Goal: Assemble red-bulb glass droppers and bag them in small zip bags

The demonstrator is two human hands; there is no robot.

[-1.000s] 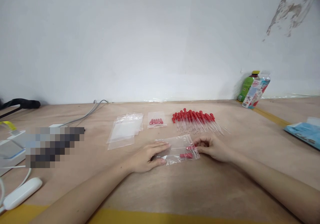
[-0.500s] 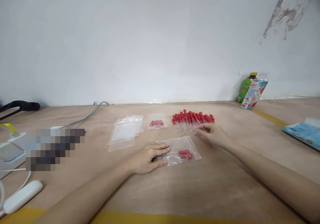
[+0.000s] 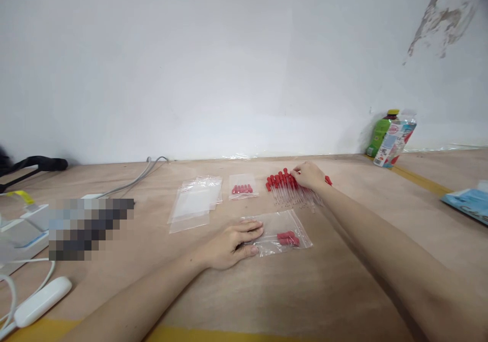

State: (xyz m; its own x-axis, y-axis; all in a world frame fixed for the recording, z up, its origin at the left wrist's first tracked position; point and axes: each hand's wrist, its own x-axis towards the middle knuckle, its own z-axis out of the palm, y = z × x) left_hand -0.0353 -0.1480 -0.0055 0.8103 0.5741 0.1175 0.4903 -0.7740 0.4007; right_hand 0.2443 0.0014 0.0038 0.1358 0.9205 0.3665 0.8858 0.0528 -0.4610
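Observation:
My left hand [image 3: 232, 243] lies on the left end of a clear zip bag [image 3: 269, 225], fingers apart. Inside that bag, toward its right side, are red-capped pieces [image 3: 288, 238]. At the pile of clear droppers with red bulbs [image 3: 280, 182], my right hand [image 3: 308, 175] reaches in from the right, its fingers pressed together at the bulbs. What its fingertips hold, if anything, is hidden. Behind the bag, left of the pile, lies a smaller clear bag [image 3: 243, 179] with several red bulbs in a row. A stack of flat clear bags [image 3: 193, 199] rests farther left.
White power strips and cables [image 3: 28, 230] are at the left, with a white plug piece [image 3: 42, 301] in front. A green bottle [image 3: 379, 137] and a carton [image 3: 393, 144] stand by the wall at right, near a blue packet [image 3: 467, 202].
My right hand has moved up from the droppers' thin ends to their red bulbs. My left hand stays on the bag. The whole view has shifted slightly.

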